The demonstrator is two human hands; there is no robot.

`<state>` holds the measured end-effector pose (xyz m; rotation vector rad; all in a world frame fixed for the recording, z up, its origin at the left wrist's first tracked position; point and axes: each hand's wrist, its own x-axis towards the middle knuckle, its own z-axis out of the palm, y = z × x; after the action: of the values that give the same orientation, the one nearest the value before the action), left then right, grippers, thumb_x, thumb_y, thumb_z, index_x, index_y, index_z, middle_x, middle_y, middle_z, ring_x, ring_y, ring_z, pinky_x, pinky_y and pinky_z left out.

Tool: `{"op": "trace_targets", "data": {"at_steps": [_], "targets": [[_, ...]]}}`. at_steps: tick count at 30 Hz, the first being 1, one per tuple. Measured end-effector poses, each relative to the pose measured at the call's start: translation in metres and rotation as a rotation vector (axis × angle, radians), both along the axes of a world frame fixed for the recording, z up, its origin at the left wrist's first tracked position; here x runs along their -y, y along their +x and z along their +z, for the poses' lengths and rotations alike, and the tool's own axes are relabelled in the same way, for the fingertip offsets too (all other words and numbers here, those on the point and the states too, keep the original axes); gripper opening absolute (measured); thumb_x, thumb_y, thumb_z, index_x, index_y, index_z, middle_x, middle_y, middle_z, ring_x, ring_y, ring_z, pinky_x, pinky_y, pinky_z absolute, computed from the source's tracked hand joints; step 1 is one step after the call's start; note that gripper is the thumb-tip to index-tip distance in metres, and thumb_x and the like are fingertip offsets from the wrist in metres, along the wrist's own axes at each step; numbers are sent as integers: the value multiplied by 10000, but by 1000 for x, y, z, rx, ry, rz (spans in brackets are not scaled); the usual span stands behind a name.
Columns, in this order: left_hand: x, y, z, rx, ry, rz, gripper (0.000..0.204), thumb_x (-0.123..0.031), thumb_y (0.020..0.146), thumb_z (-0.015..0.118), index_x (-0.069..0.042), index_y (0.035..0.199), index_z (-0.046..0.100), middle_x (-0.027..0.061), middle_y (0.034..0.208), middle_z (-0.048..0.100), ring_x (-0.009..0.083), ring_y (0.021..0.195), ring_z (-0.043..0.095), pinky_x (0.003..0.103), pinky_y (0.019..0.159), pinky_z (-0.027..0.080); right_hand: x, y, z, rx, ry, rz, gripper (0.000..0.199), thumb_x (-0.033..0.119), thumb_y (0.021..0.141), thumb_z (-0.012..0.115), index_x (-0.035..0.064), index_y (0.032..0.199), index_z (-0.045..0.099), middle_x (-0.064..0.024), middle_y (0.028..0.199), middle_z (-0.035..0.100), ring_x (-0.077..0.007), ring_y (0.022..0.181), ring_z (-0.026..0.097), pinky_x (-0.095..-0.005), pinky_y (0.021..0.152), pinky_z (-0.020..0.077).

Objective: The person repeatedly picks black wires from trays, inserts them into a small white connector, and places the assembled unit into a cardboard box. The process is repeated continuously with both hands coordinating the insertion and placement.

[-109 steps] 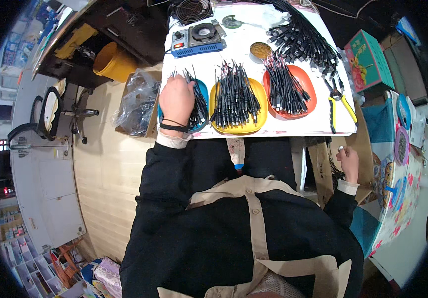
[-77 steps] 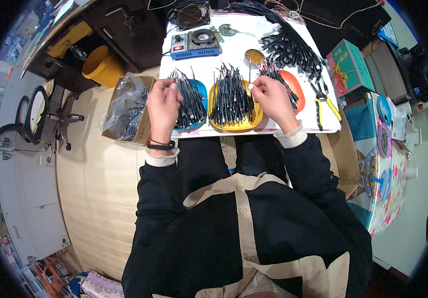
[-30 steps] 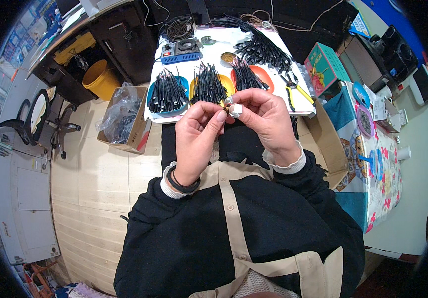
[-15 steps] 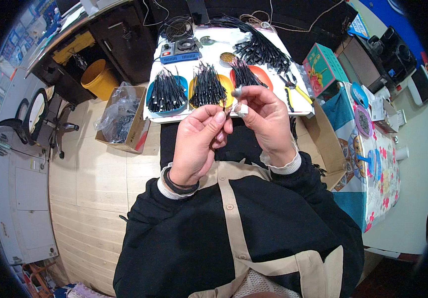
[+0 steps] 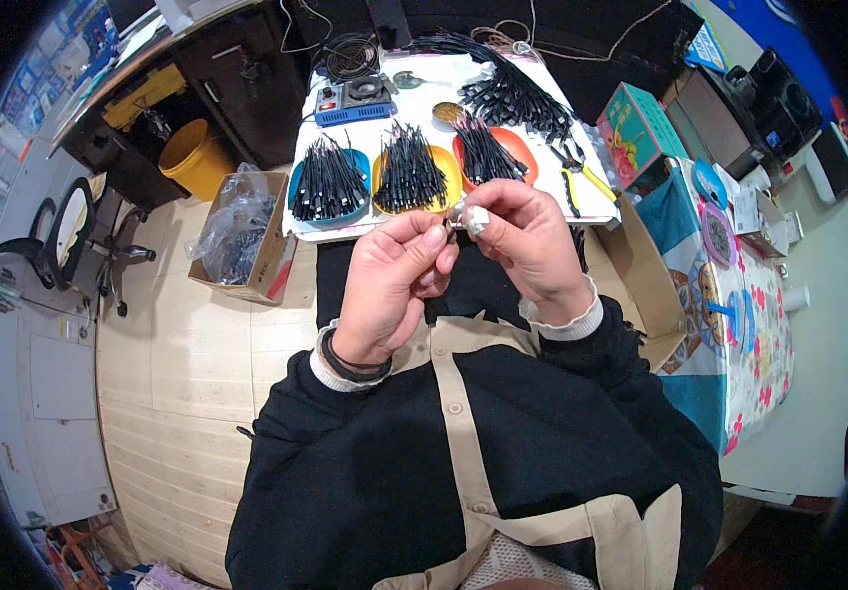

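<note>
My left hand (image 5: 394,275) is closed in a pinch, holding a thin black cable (image 5: 451,225) whose end shows between the fingertips. Close against it, my right hand (image 5: 539,251) is also closed, thumb and forefinger meeting at the cable's tip. White wrapping (image 5: 476,220) covers the right thumb's end; whatever those fingers grip is too small to make out. Just beyond my hands, short black cables with pale connectors stand bundled in a blue bowl (image 5: 359,163), a yellow bowl (image 5: 457,175) and an orange bowl (image 5: 520,147).
Farther back on the white table (image 5: 581,157) are a blue-sided hot plate (image 5: 353,110), a small fan (image 5: 350,57), a round tin (image 5: 447,115) and a heap of black cables (image 5: 517,98). Yellow-handled pliers (image 5: 572,187) lie at right. Cardboard boxes flank the table, one holding plastic bags (image 5: 237,221).
My right hand has come down and inward, bringing its raised forefinger to meet the thumb at the cable's end. The left hand stays nearly in place, still pinching the cable.
</note>
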<state>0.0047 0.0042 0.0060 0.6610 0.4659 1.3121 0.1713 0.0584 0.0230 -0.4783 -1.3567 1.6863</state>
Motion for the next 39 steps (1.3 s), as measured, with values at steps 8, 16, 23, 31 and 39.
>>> {"op": "trace_targets", "data": {"at_steps": [8, 16, 23, 31, 39], "targets": [[0, -5, 2, -4, -45, -139, 116, -128, 946, 568, -17, 961, 600, 24, 706, 576, 38, 522, 393, 168, 474, 315, -2, 4, 2, 26, 28, 48, 168, 42, 865, 668, -13, 1015, 617, -38, 918, 649, -101, 844, 633, -234, 776, 520], [0, 1, -3, -125, 117, 52, 86, -77, 935, 577, -4, 974, 601, 57, 746, 620, 35, 553, 461, 167, 489, 334, -2, 3, 1, -22, 12, 23, 166, 36, 858, 670, -11, 1002, 602, -38, 898, 645, -95, 821, 632, -236, 754, 524], [-2, 6, -12, -604, 396, 321, 171, -49, 915, 608, 51, 1051, 637, 68, 809, 665, 78, 672, 593, 185, 596, 454, -15, 11, -5, 152, -63, 81, 124, 68, 875, 632, 2, 963, 576, -47, 863, 637, -103, 763, 637, -176, 591, 474], [-26, 6, -37, -517, 198, 177, 153, -60, 940, 574, 52, 1038, 610, 62, 747, 630, 50, 618, 542, 159, 521, 373, -35, 4, -61, -232, -634, 398, 155, 138, 924, 577, 26, 1026, 545, -84, 857, 636, -117, 631, 575, -163, 432, 347], [-53, -3, -55, -301, -40, 126, 120, -99, 965, 534, 6, 1012, 569, 47, 715, 583, 30, 516, 373, 171, 469, 269, -189, 53, -95, 1066, 382, -699, 189, 85, 836, 607, -57, 947, 666, -153, 785, 693, -182, 728, 681, -296, 663, 532]]}}
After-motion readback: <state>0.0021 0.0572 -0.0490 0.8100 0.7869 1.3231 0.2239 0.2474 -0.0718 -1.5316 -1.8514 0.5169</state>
